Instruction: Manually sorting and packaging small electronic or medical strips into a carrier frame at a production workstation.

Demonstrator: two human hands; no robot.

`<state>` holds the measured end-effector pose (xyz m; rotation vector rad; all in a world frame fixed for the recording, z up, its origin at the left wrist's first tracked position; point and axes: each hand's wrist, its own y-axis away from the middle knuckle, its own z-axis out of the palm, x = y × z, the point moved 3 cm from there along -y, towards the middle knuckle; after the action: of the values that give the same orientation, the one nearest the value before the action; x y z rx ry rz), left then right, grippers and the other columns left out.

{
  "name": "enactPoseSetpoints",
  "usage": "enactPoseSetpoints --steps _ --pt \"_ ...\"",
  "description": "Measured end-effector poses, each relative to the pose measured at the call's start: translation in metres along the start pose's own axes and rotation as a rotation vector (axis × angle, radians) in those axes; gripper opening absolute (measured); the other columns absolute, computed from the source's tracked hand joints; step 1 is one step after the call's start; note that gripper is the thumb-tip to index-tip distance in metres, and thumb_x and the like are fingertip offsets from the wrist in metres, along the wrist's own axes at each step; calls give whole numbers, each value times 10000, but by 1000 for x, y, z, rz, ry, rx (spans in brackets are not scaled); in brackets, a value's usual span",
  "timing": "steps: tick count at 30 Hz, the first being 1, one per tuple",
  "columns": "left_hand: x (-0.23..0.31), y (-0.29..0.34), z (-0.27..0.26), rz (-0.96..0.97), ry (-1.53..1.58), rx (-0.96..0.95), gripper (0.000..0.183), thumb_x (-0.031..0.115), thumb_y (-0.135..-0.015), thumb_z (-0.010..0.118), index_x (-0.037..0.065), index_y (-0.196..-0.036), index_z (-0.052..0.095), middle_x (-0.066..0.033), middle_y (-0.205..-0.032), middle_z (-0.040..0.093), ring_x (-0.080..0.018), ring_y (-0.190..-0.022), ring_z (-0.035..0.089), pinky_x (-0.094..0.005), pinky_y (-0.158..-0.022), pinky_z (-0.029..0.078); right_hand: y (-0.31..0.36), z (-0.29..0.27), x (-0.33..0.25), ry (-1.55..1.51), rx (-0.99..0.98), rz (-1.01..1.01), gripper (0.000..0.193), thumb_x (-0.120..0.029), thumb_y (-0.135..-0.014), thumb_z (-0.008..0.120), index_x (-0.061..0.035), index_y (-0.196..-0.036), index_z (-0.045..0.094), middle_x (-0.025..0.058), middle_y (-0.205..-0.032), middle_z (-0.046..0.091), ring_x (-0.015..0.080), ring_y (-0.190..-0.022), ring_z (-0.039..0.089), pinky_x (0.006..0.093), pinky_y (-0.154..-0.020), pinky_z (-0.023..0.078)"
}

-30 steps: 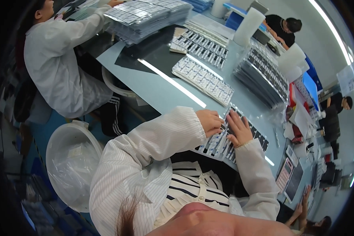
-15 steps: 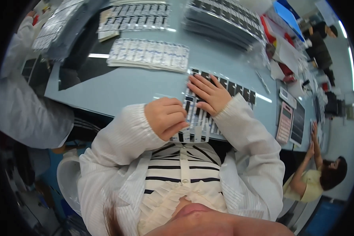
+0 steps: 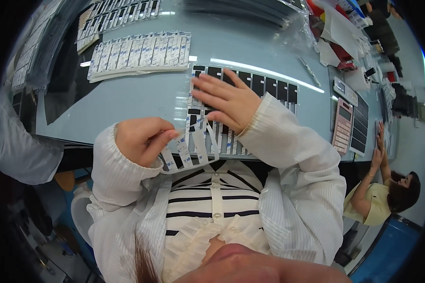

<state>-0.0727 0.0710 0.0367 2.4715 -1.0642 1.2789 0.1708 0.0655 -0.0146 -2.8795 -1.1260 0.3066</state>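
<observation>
Liner strip (image 3: pixel 180 152) now peeled up by pinching left hand (image 3: pixel 139 140) (lifted since before); right hand (image 3: pixel 229 101) flat, fingers spread, on part sheet (image 3: pixel 250 85), frame centre.

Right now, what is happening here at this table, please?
A person in a white striped coat sits at a pale blue table. The right hand lies flat on a sheet of black rectangular pieces, pressing it down. The left hand pinches the end of a white strip between thumb and fingers, at the sheet's near edge. A similar sheet with white pieces lies farther away, and a pink calculator lies to the right.
</observation>
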Motion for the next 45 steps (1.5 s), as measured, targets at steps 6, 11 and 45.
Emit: enactPoseSetpoints --steps 6,11,45 --pt "30 -33 -4 147 -125 -34 95 97 -859 766 26 -840 705 -95 -690 672 -230 -555 640 -314 -515 486 12 -72 -8 -959 245 162 366 -190 -949 664 8 -1257 662 152 -1230 692 264 -1190 637 379 -1017 486" --pt "32 -58 6 242 -72 -90 130 108 -830 799 41 -914 727 -79 -669 645 -197 -570 622 -292 -532 487 27 -64 -13 -1305 133 514 156 -95 -885 762 19 -981 718 57 -866 712 118 -746 661 240 -706 524" --pt "-3 -65 -8 29 583 -501 151 53 -810 823 23 -951 778 -113 -982 761 -116 -737 647 -243 -629 490 20 -20 -24 -1754 -138 735 233 -181 -944 718 -8 -1101 720 57 -969 717 109 -858 667 255 -769 535"
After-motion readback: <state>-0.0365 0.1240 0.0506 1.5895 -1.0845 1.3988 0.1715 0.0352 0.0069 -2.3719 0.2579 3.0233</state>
